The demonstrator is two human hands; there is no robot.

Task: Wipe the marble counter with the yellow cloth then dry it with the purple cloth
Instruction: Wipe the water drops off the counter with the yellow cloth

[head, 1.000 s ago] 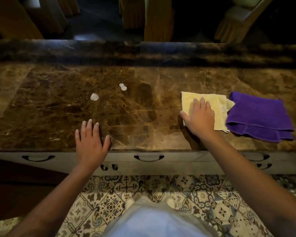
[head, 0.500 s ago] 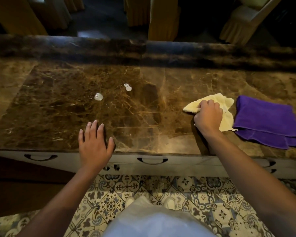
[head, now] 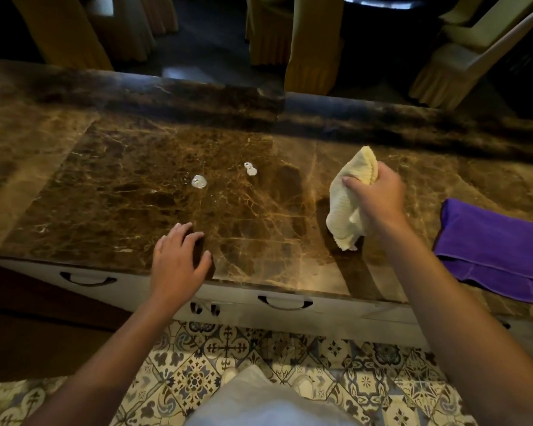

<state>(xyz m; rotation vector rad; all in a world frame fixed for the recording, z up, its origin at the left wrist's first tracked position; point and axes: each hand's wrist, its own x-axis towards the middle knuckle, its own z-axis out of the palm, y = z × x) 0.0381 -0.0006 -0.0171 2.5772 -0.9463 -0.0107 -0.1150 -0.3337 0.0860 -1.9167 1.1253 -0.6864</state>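
The brown marble counter runs across the view. My right hand grips the yellow cloth and holds it bunched and hanging, its lower end close to the counter surface. The purple cloth lies folded flat at the right, near the front edge. My left hand rests with fingers spread on the counter's front edge and holds nothing. Two small puddles of water sit on the marble: one water spot at left of centre, a second water spot just right of it.
White drawers with dark handles run below the counter's front edge. Patterned floor tiles lie under me. Behind the raised back ledge stand chairs with yellow fabric covers.
My right hand gathered the flat yellow cloth, closed on it and lifted it up and to the left off the counter. The left hand stayed on the front edge.
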